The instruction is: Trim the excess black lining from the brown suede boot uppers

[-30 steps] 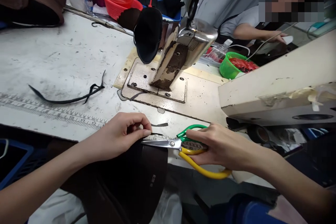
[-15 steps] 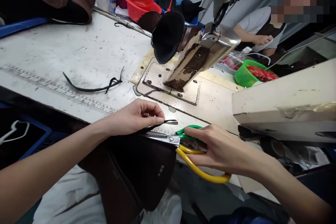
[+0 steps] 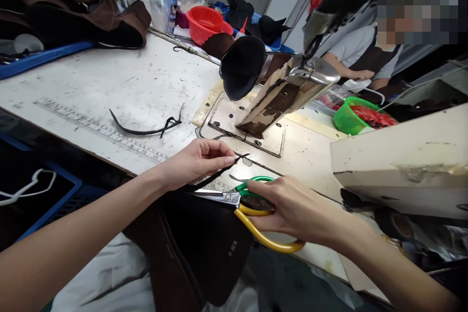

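Observation:
My left hand (image 3: pixel 204 161) pinches a narrow black strip (image 3: pixel 215 174) between thumb and fingertips, lifting it off the edge of a dark leather piece. That leather piece (image 3: pixel 208 243), dark brown and black with small pale print, hangs over the table edge onto my lap. In my right hand (image 3: pixel 288 204) is a pair of scissors (image 3: pixel 228 197) with one green and one yellow handle. Its blades point left along the piece's upper edge, under the strip; their tips are hidden. A small dark scrap (image 3: pixel 237 178) lies beside the green handle.
A sewing machine post (image 3: pixel 270 97) rises from the white table (image 3: pixel 84 78), a dark leather part behind it. A curled black strip (image 3: pixel 146 131) lies left. Brown leather parts (image 3: pixel 124 24) rest in a blue tray. A green basket (image 3: pixel 345 117) and a co-worker (image 3: pixel 365 58) are at right.
The scissors have moved left along the leather edge. My left hand now holds the strip raised further from the piece. The whole view has shifted slightly.

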`<action>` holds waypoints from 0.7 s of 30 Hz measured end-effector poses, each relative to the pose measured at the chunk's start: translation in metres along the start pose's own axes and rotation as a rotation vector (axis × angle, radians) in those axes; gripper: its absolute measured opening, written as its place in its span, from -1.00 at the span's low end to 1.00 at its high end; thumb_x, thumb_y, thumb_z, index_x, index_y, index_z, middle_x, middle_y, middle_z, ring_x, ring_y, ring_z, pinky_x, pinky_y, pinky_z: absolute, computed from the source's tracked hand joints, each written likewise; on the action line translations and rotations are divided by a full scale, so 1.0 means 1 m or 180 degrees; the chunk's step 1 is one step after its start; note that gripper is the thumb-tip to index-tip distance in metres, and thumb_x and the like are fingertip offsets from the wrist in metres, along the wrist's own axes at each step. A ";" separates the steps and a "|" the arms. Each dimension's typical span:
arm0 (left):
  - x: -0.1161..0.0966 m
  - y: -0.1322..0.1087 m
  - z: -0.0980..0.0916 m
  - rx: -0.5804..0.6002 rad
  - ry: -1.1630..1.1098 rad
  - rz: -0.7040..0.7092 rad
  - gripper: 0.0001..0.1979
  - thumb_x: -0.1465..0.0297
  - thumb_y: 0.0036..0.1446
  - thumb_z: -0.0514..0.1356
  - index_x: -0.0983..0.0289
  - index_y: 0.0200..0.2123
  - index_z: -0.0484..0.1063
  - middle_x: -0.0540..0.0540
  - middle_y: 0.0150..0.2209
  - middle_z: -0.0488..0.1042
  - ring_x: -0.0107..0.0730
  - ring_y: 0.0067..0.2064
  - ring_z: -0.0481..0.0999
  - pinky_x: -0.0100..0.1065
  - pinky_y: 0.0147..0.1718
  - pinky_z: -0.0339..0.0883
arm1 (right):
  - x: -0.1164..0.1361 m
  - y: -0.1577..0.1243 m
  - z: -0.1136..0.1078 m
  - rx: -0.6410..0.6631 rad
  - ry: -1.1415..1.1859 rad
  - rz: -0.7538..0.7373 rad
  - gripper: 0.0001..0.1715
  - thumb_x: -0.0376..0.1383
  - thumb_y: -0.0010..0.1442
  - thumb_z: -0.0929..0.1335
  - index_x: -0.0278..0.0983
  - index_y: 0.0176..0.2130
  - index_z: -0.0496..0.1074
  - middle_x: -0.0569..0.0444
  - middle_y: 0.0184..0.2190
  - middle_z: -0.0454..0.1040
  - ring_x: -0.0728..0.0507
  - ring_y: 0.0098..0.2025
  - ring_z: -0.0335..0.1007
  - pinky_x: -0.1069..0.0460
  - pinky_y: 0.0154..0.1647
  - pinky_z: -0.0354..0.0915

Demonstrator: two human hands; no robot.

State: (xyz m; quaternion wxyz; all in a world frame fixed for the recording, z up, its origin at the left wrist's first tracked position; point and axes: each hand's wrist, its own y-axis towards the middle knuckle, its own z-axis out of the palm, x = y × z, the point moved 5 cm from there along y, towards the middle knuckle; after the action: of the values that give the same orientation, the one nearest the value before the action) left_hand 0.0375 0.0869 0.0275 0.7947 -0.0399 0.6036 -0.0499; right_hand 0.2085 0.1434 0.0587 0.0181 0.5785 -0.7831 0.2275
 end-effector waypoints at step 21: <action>-0.016 -0.133 -0.076 -0.2639 0.2562 0.0908 -0.09 0.15 0.36 0.15 -0.05 0.48 -0.48 0.25 0.43 0.03 -0.10 0.30 0.30 0.07 0.32 0.17 | 0.000 0.016 -0.011 0.0334 0.0664 -0.0102 -0.67 -0.23 0.26 0.39 -0.24 -0.46 0.22 0.28 -0.60 0.13 0.03 -0.54 -0.09 0.11 -0.61 -0.10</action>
State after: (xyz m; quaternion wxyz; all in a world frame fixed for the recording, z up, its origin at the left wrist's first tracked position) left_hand -0.0443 -0.0436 0.0385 0.4204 -0.2433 0.8260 0.2859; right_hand 0.1911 0.1512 0.0629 0.0730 0.5643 -0.7546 0.3269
